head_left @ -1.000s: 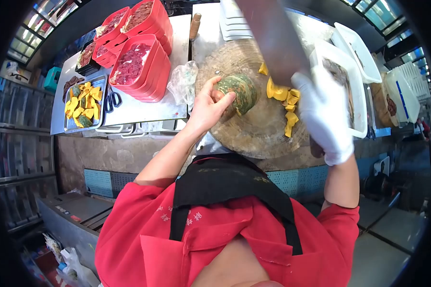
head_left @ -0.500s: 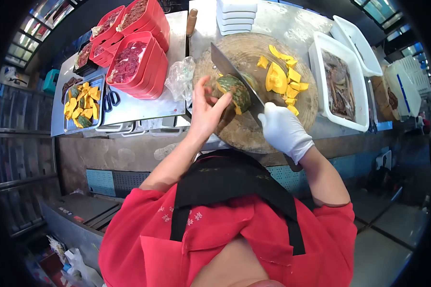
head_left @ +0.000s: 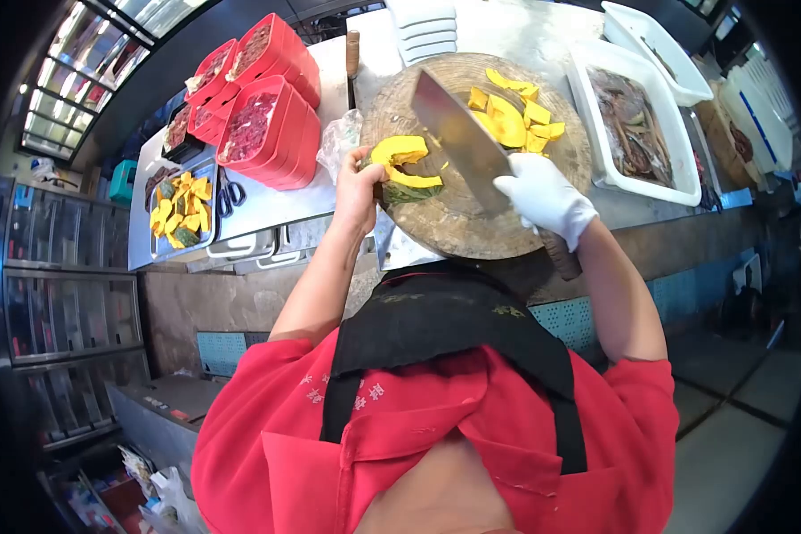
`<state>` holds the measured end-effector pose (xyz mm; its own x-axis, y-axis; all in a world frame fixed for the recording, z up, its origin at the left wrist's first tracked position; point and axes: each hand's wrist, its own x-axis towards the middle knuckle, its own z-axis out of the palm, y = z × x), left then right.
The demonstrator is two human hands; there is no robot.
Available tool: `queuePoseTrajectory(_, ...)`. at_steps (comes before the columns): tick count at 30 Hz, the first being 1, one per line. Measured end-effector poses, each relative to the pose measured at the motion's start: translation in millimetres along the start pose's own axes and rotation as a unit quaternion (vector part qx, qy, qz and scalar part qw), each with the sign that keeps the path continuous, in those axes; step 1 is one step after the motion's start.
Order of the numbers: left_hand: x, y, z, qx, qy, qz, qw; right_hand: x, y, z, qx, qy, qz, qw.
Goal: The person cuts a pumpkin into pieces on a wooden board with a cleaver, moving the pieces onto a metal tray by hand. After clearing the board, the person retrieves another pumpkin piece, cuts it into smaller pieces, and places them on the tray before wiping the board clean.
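Note:
A curved piece of pumpkin (head_left: pixel 404 187), green-skinned with yellow flesh, rests at the left side of the round wooden chopping block (head_left: pixel 454 222). My bare left hand (head_left: pixel 360 189) grips its left end. In my white-gloved right hand (head_left: pixel 547 198) is a wide cleaver (head_left: pixel 461 133), its blade over the middle of the block, to the right of the piece and apart from it. Cut yellow pumpkin chunks (head_left: pixel 507 120) lie at the back right of the block, partly behind the blade.
Red containers of meat (head_left: pixel 280 147) and a tray of pumpkin chunks (head_left: pixel 212 200) with scissors (head_left: pixel 229 194) stand at the left. A plastic bag (head_left: pixel 338 142) touches the block's left side. White bins (head_left: pixel 681 182) are at the right, stacked white trays (head_left: pixel 425 36) behind.
The held pumpkin has moved left and turned, now showing its hollow yellow inside. The cleaver has come off it. The view has shifted slightly.

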<state>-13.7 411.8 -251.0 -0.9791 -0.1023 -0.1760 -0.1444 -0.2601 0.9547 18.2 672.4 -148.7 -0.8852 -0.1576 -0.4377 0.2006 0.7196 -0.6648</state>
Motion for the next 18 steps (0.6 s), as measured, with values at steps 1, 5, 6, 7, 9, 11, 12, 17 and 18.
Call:
queuePoseTrajectory(1, 8.2, -0.9, -7.3, -0.021, -0.011, -0.023, 0.999, -9.5, -4.0, -6.9, 0.062, -0.015, 0.039, 0.997)
queuePoseTrajectory(5, 24.7, 6.9, -6.1, 0.032, -0.091, -0.031, 0.995, -11.6, -1.6, -8.1, 0.065, 0.028, 0.055, 0.996)
queuePoseTrajectory(6, 18.0, 14.9, -0.3, 0.171, -0.103, -0.005, 0.98, -4.8, 3.4, -4.9, -0.004, 0.09, -0.054, 0.994)
queuePoseTrajectory(7, 22.0, 2.9, -2.1, 0.171, -0.101, -0.005, 0.98, -0.8, 5.5, -3.1, -0.071, 0.152, -0.161, 0.973)
queuePoseTrajectory(9, 36.9, -28.6, -8.6, 0.239, -0.095, 0.115, 0.959, -5.3, -21.1, -2.8, -0.062, 0.194, -0.223, 0.953)
queuePoseTrajectory(11, 25.6, -30.8, -5.9, 0.226, -0.086, 0.106, 0.965, -0.9, -41.5, -2.0, -0.208, 0.318, -0.341, 0.86)
queuePoseTrajectory(12, 17.0, -30.0, -5.0, 0.23, -0.047, 0.114, 0.965, 0.6, -51.7, -0.3, -0.21, 0.314, -0.342, 0.861)
queuePoseTrajectory(17, -27.1, -16.0, 6.1, 0.358, 0.087, 0.148, 0.918, 38.7, -50.0, 48.8, -0.185, 0.184, -0.203, 0.944)
queuePoseTrajectory(18, -30.3, -21.6, 10.0, 0.399, 0.093, 0.158, 0.898, 47.9, -41.2, 57.4, -0.191, 0.182, -0.203, 0.943)
